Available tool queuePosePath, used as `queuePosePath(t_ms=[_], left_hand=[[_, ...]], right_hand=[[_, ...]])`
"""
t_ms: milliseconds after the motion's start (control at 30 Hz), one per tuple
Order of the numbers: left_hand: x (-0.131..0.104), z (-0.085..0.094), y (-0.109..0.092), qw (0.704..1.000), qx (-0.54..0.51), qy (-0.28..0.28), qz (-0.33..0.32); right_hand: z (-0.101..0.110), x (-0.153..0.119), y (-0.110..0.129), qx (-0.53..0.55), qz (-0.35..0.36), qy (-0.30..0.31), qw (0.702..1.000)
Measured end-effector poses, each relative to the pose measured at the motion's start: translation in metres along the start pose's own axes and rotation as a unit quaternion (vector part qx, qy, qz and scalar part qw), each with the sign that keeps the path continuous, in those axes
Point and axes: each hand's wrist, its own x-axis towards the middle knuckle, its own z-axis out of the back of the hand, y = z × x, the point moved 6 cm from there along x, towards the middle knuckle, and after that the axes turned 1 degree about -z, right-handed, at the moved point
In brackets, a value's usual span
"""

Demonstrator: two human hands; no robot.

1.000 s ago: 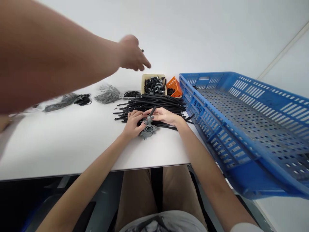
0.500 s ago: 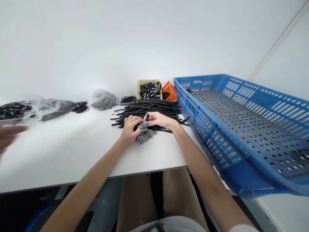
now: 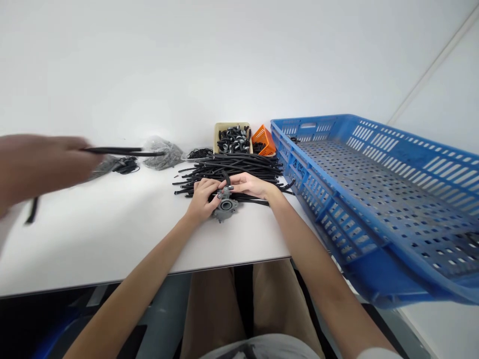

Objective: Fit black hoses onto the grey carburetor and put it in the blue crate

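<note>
A grey metal carburetor (image 3: 225,206) with a round bore facing me stands on the white table. My left hand (image 3: 204,198) is closed around its left side, thumb near the bore. On its top sits a short black rubber piece (image 3: 226,178), bent to the left. My right hand (image 3: 247,185) pinches around the base of that piece, at the top of the carburetor. The fingertips partly hide the joint. Just behind both hands lies a pile of black rubber hoses (image 3: 239,167).
A large blue plastic crate (image 3: 318,194) stands to the right. At the back are a cream bin (image 3: 216,134) of black and metal parts, an orange basket (image 3: 267,139) and a plastic bag (image 3: 162,152). From the left reaches another person's blurred hand (image 3: 45,164), holding black hoses (image 3: 123,151).
The other person's hand has moved in from the left, now with black hoses. The black rubber piece has tipped from upright to leaning left. My hands have barely moved.
</note>
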Motion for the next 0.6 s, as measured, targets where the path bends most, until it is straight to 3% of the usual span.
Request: queuePosePath(t_ms=[167, 300, 467, 600], left_hand=[[0.0007, 0.0001, -0.0002, 1.0, 0.001, 0.005, 0.005], [0.0011, 0.0, 0.0004, 1.0, 0.001, 0.011, 0.01], [0.0006, 0.0008, -0.0011, 1.0, -0.003, 0.005, -0.013], [0.0003, 0.0002, -0.0007, 1.0, -0.004, 0.003, -0.019]], right_hand=[[0.0045, -0.0004, 0.002, -0.04, 0.0, -0.052, 0.998], [-0.0019, 0.0001, 0.0046, -0.015, 0.004, -0.007, 1.0], [0.0019, 0.0009, 0.0051, -0.049, 0.012, -0.037, 0.998], [-0.0019, 0.0008, 0.0061, -0.02, 0.013, -0.011, 1.0]])
